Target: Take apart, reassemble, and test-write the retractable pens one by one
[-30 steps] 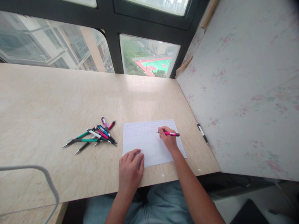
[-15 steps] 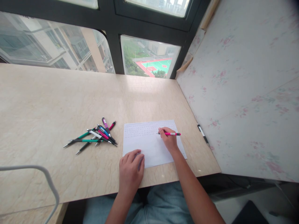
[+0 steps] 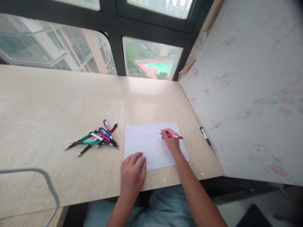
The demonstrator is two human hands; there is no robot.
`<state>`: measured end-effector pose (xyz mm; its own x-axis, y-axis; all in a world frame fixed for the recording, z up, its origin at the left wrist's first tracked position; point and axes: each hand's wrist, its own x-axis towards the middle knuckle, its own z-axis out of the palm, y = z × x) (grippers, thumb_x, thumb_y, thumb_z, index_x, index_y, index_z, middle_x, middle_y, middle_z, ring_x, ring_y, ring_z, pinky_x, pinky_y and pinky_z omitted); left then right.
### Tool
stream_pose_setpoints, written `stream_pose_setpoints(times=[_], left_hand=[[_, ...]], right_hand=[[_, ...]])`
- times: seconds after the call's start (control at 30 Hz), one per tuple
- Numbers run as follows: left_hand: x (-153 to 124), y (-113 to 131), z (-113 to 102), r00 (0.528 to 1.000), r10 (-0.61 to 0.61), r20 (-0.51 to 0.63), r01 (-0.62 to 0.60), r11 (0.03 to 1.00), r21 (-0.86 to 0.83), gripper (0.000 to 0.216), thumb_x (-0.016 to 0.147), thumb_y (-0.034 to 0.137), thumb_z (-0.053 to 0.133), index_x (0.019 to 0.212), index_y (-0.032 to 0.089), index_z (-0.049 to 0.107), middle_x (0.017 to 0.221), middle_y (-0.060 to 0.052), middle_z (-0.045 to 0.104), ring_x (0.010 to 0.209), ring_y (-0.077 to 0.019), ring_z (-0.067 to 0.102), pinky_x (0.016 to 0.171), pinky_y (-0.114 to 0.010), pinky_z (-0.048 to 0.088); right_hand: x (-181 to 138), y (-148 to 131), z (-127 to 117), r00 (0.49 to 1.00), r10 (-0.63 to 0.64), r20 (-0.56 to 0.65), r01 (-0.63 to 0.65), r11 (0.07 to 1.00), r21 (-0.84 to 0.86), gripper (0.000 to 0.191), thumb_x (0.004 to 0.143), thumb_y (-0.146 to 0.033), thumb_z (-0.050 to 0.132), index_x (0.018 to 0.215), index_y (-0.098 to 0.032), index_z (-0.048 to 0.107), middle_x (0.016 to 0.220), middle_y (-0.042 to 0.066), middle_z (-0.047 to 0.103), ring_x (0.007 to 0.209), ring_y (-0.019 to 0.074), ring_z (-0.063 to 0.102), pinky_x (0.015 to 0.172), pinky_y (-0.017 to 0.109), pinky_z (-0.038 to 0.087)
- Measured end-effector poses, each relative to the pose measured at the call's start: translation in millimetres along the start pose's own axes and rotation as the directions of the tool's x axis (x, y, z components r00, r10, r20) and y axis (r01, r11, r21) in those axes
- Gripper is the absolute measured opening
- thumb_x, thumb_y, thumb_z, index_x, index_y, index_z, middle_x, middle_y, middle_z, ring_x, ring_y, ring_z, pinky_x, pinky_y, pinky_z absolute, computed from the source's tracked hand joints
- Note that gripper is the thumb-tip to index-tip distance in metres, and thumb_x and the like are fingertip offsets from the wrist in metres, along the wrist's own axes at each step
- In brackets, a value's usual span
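A pink pen (image 3: pixel 174 136) is pinched in my right hand (image 3: pixel 171 143), its tip at the lines of handwriting on a white sheet of paper (image 3: pixel 156 154). Handwriting fills several rows across the upper part of the sheet; the lower part is blank. My left hand (image 3: pixel 133 171) rests on the sheet's lower left corner, fingers loosely bent and apart, with nothing in it. To the left of the paper lies a loose pile of pens (image 3: pixel 101 137) in green, white, blue, pink, purple and black.
A white and black pen (image 3: pixel 205 136) lies along the wall (image 3: pixel 248 104) on the right. A grey cable or tube (image 3: pixel 48 179) curves over the stone-patterned desk (image 3: pixel 71 97) at the lower left. Windows (image 3: pixel 151 58) stand behind the desk.
The pink pen has tilted slightly in my right hand, its tip a little higher on the sheet and its rear end lower. My left hand stays in place.
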<state>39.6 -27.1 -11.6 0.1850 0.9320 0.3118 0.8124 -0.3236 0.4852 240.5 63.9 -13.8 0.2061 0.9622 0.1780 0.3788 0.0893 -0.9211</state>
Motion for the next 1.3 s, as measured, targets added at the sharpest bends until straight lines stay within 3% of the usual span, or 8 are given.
stream_pose_setpoints(times=[0.3, 0.5, 0.67, 0.9, 1.1, 1.3], left_hand=[[0.0, -0.3, -0.6, 1.0, -0.003, 0.001, 0.003, 1.0, 0.008, 0.012, 0.086, 0.019, 0.058, 0.094, 0.023, 0.066, 0.109, -0.008, 0.068, 0.1, -0.0261, 0.06, 0.083, -0.042, 0.043], [1.3, 1.7, -2.0, 1.0, 0.003, 0.003, -0.003, 1.0, 0.009, 0.012, 0.086, 0.019, 0.057, 0.093, 0.023, 0.066, 0.108, -0.008, 0.069, 0.1, -0.0265, 0.061, 0.083, -0.043, 0.044], [1.0, 1.6, -2.4, 1.0, -0.003, 0.004, 0.003, 1.0, 0.006, 0.013, 0.086, 0.018, 0.058, 0.093, 0.023, 0.067, 0.108, -0.008, 0.069, 0.099, -0.0265, 0.061, 0.083, -0.042, 0.044], [0.1, 2.1, -2.9, 1.0, -0.012, 0.016, 0.012, 1.0, 0.007, 0.012, 0.085, 0.019, 0.058, 0.092, 0.023, 0.067, 0.109, -0.008, 0.069, 0.1, -0.0265, 0.061, 0.083, -0.042, 0.044], [1.0, 2.6, -3.2, 1.0, -0.014, 0.016, 0.014, 1.0, -0.005, 0.011, 0.086, 0.018, 0.058, 0.091, 0.023, 0.066, 0.109, -0.008, 0.069, 0.1, -0.0264, 0.061, 0.084, -0.043, 0.043], [0.3, 3.3, -3.9, 0.999, -0.023, 0.024, 0.023, 1.0, -0.006, 0.011, 0.086, 0.018, 0.058, 0.091, 0.023, 0.066, 0.109, -0.008, 0.069, 0.1, -0.0266, 0.061, 0.084, -0.043, 0.043]], right_hand=[[-2.3, 5.3, 0.5, 0.999, 0.037, 0.026, -0.039, 0.997, 0.07, 0.039, 0.093, -0.049, 0.047, 0.071, -0.02, 0.058, 0.043, -0.006, 0.046, 0.039, 0.0102, 0.045, 0.043, 0.021, 0.035], [-0.3, 1.5, 0.5, 1.0, 0.0, 0.004, 0.0, 1.0, -0.007, 0.031, 0.09, -0.043, 0.051, 0.07, -0.02, 0.059, 0.052, -0.003, 0.054, 0.049, 0.0126, 0.051, 0.05, 0.024, 0.04], [0.6, 1.7, -0.4, 0.999, -0.033, 0.001, 0.033, 0.997, -0.068, 0.037, 0.091, -0.045, 0.05, 0.065, -0.02, 0.06, 0.056, -0.001, 0.056, 0.056, 0.0149, 0.054, 0.056, 0.026, 0.041], [0.8, 6.1, 2.5, 1.0, -0.007, -0.004, 0.006, 0.994, -0.105, 0.037, 0.092, -0.044, 0.047, 0.066, -0.02, 0.055, 0.053, -0.003, 0.055, 0.05, 0.013, 0.051, 0.051, 0.024, 0.038], [0.5, 5.2, 3.1, 1.0, -0.024, 0.006, 0.024, 0.991, -0.134, 0.042, 0.09, -0.046, 0.051, 0.057, -0.021, 0.047, 0.048, -0.006, 0.04, 0.047, 0.011, 0.04, 0.047, 0.023, 0.029], [0.1, 4.2, 3.5, 0.999, -0.023, 0.026, 0.026, 0.988, -0.151, 0.037, 0.091, -0.043, 0.051, 0.061, -0.02, 0.05, 0.052, -0.005, 0.047, 0.05, 0.0113, 0.043, 0.049, 0.023, 0.032]])
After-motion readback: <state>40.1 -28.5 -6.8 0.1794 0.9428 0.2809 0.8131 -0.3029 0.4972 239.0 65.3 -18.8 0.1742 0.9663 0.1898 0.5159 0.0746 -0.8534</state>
